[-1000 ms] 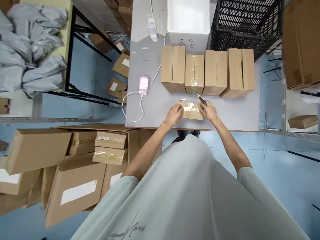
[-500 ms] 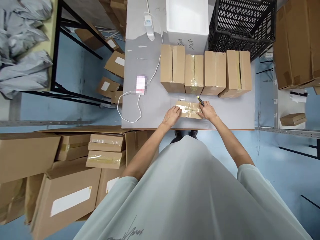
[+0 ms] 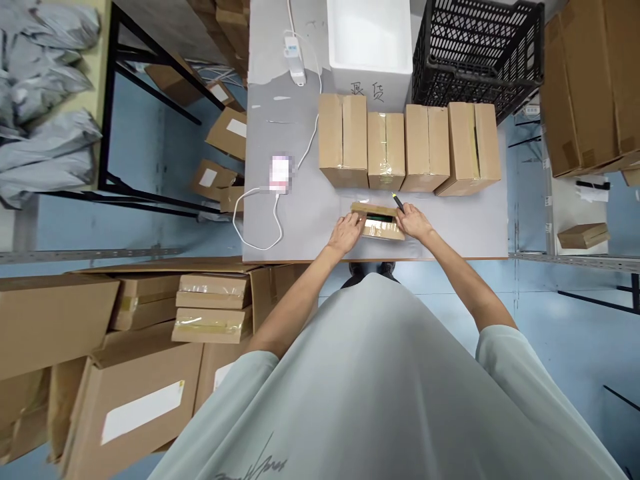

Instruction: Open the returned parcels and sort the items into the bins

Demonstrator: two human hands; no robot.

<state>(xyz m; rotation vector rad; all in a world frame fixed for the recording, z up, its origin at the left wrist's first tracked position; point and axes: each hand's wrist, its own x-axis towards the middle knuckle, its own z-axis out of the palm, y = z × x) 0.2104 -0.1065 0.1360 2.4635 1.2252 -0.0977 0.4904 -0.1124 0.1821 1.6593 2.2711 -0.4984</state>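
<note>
Leftmost, grey parcels: several, heaped well left of the small carton, too overlapped to count.
Left hand: one; grip half curled on the small carton's left end, probably steadying it.
Small carton: one, on the table, partly open with a dark gap, presumably near the body for reach.
Cutter: one, beside the small carton's right end, pointing away from the body, perhaps for safety.
Brown boxes: four, in a row beyond the small carton, likely leaving working room.
Right hand: one; grip closed round the cutter, fingers at the small carton.
</note>
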